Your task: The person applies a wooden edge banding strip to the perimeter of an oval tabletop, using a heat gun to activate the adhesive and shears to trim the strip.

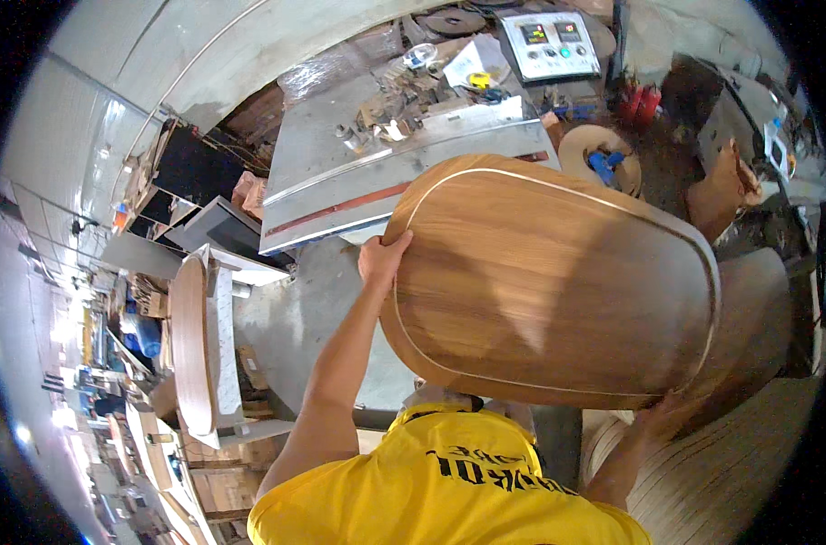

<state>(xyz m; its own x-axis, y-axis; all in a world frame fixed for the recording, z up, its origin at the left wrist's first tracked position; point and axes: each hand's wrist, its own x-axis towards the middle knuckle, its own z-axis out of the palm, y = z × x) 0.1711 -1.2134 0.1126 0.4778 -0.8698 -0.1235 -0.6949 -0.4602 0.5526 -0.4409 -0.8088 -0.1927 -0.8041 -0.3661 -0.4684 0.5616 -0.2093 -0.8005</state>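
A rounded wooden panel [522,300], brown with a thin pale line running inside its edge, is held up in front of my body. My left hand [385,259] grips its left edge, the thumb lying over the top face and the fingers passing underneath. At the lower right edge, my right hand [662,413] holds the same panel; this hand is dim and its fingers are mostly hidden. The panel's far edge overlaps the near side of a grey metal worktable [313,168] in this view.
Wood scraps [404,100] and a yellow tape measure [479,80] lie on the worktable. Behind it stands a control box [551,47] with lit displays. A coiled roll [576,145] is at the right. Another rounded panel [191,345] stands on edge at left; curved-edged boards [731,472] lie lower right.
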